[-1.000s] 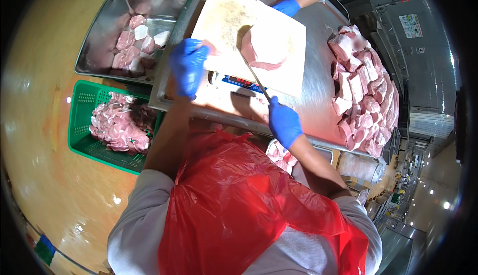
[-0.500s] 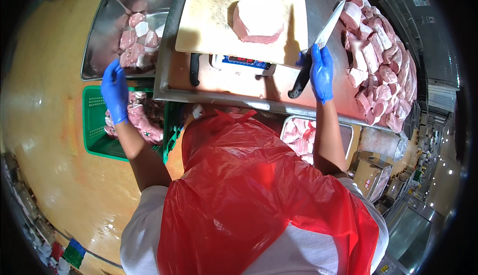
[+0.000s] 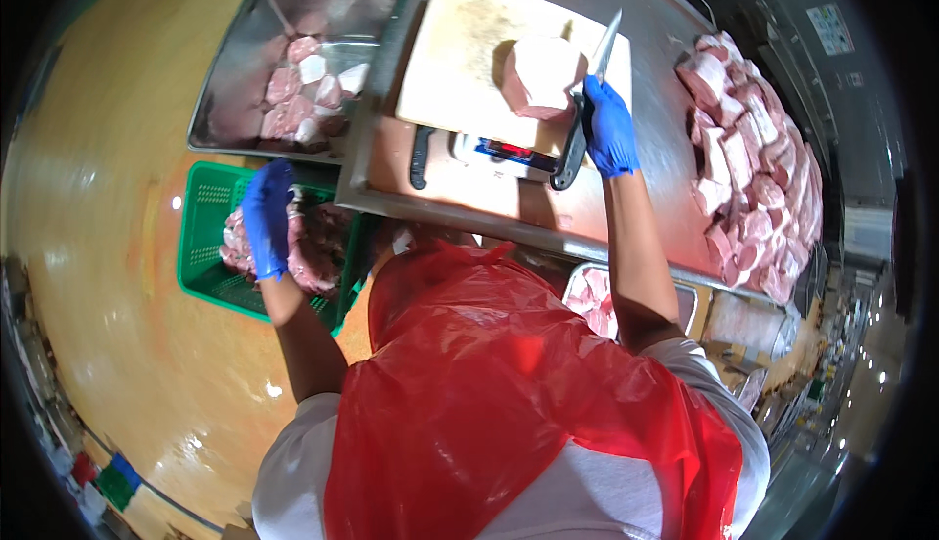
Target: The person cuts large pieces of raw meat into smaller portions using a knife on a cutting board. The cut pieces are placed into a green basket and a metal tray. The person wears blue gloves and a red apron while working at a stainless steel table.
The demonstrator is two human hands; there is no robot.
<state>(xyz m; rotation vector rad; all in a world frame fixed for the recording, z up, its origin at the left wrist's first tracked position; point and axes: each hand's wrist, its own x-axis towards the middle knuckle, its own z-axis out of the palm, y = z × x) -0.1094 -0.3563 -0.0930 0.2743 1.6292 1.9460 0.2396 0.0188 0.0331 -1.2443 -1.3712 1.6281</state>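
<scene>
My right hand [image 3: 611, 131], in a blue glove, grips a knife [image 3: 570, 149] by its black handle. The blade points away from me, over the right part of the white cutting board [image 3: 455, 70]. Just left of this hand, a thick block of pale pink meat [image 3: 540, 78] rests on the board. My left hand [image 3: 266, 222], also blue-gloved, is over the green crate [image 3: 207, 276], with its fingers extended, slightly bent and a little blurred. Nothing shows in it. Red-pink meat [image 3: 311, 256] lies in the crate below.
A steel tub [image 3: 220, 100] with several meat chunks [image 3: 287, 114] stands left of the steel table [image 3: 469, 193]. Under the board sits a scale [image 3: 509, 152] with a red display; a second black knife handle [image 3: 420, 157] lies beside it. Cut meat [image 3: 748, 168] is heaped at the right.
My right hand has brought the knife leftward, beside the meat block. My left hand has moved from near the tub to over the crate. Another blue glove at the top has gone from view.
</scene>
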